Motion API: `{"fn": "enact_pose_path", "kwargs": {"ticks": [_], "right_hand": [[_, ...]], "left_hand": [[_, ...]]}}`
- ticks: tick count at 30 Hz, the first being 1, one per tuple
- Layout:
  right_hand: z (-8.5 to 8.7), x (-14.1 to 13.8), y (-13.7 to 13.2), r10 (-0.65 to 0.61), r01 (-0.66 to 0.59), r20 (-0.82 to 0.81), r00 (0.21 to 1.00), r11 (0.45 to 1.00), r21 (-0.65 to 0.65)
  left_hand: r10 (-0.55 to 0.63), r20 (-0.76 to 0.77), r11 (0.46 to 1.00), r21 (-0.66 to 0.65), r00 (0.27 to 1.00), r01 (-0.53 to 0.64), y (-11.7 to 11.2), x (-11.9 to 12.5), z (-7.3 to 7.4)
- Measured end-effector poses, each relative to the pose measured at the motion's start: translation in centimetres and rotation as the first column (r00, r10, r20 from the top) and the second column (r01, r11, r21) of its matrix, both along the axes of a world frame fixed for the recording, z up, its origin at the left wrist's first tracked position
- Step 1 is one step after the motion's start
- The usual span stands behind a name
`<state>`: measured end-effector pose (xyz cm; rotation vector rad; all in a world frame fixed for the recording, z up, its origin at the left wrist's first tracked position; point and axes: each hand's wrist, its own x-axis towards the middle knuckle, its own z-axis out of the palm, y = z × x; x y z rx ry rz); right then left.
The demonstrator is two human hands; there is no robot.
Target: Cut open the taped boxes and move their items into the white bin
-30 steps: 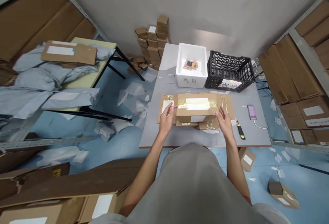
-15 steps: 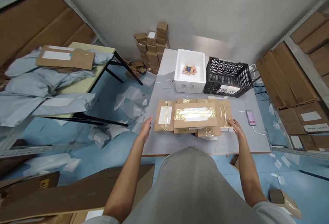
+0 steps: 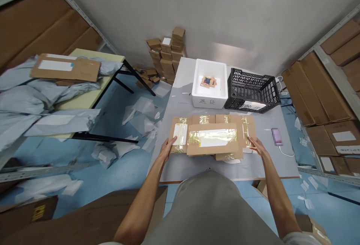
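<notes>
Several taped cardboard boxes lie side by side on the grey table in front of me. One long box with a white label under shiny tape lies across the top of them. My left hand grips the outer edge of the leftmost box, thumb on top and fingers partly hidden at its side. At the other end, my right hand holds the near corner of the rightmost box, its fingertips tucked partly out of sight.
Behind the boxes stand a white foam box with small cards inside and a black plastic crate. A phone on a white cable lies right. Grey parcels cover a yellowish table left. Scraps litter the floor.
Both hands have moved inward from beside the row and taken hold of its outer boxes. The long top box sits slightly shifted toward me and left.
</notes>
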<state>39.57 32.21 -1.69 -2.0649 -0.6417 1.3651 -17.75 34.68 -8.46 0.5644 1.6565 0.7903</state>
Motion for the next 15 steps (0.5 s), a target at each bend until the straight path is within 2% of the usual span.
{"fn": "enact_pose_path", "kwargs": {"ticks": [2, 6, 11, 15], "right_hand": [[0.1, -0.4, 1.3, 0.003, -0.003, 0.016, 1.000, 1.000, 0.005], [0.1, -1.0, 4.6, -0.003, 0.003, 0.007, 1.000, 1.000, 0.025], [-0.5, -2.3, 8.1, 0.008, -0.010, 0.055, 0.998, 0.999, 0.041], [-1.3, -3.5, 9.4, 0.041, -0.051, 0.179, 0.983, 0.998, 0.049]], "left_hand": [[0.080, 0.060, 0.997, -0.018, 0.995, -0.079, 1.4, -0.6, 0.3], [0.127, 0.087, 0.992, 0.002, 0.988, -0.127, 5.6, -1.8, 0.7], [0.117, 0.061, 0.993, 0.026, 0.991, -0.118, 10.4, -2.0, 0.6], [0.048, 0.001, 0.998, 0.030, 0.999, -0.048, 12.1, -1.6, 0.3]]}}
